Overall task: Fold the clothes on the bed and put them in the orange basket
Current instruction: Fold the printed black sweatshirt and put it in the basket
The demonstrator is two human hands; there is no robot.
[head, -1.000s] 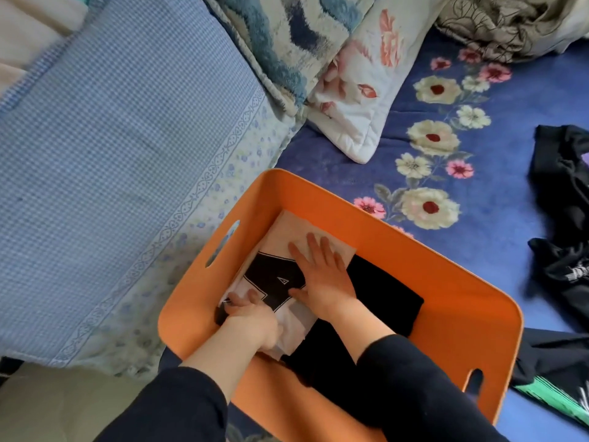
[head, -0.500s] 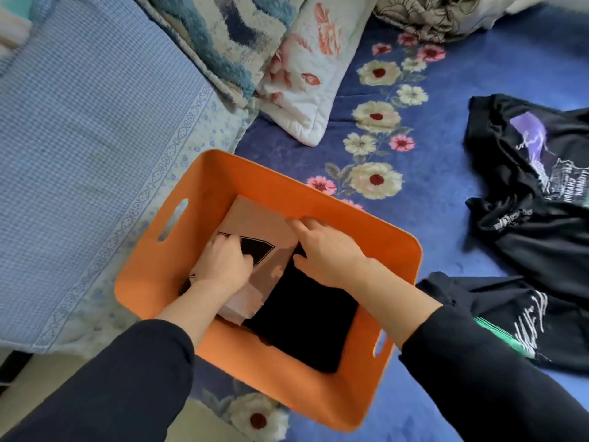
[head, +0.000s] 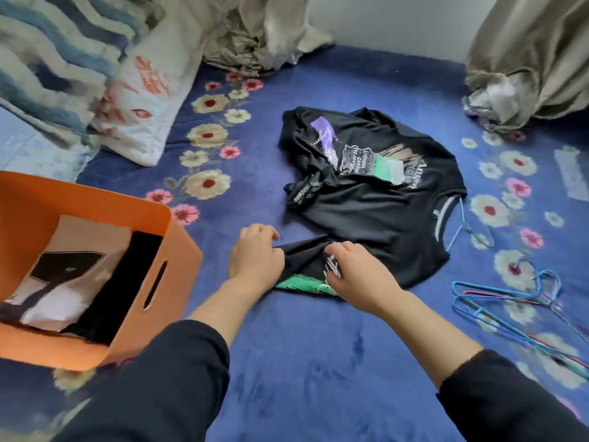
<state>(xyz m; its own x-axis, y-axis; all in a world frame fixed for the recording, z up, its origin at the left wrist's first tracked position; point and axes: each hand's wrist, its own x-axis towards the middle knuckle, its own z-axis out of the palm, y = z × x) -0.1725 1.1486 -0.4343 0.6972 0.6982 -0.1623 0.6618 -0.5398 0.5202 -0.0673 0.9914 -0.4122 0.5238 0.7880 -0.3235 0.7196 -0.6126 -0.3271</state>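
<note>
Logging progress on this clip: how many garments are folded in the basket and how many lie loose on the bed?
Folded garments in the orange basket: 2 (beige printed top, black garment)
Loose garments on the bed: 2 (purple-print black shirt; green-print black shirt, gripped by left hand and right hand)
Total: 4

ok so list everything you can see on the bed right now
orange basket: one, orange, left on the bed
beige folded top: one, beige with black print, in the basket
black folded top: one, black, in the basket beside it
black t-shirt: one, black with printed graphics, unfolded mid-bed
green-print garment: one, black and green, in front of the t-shirt
wire hangers: several, blue and red, right
pillow: one, white floral, upper left
beige bedding: crumpled, far edge
bed cover: one, blue floral, underneath
hands: two, bare, left hand and right hand gripping the green-print garment
</note>
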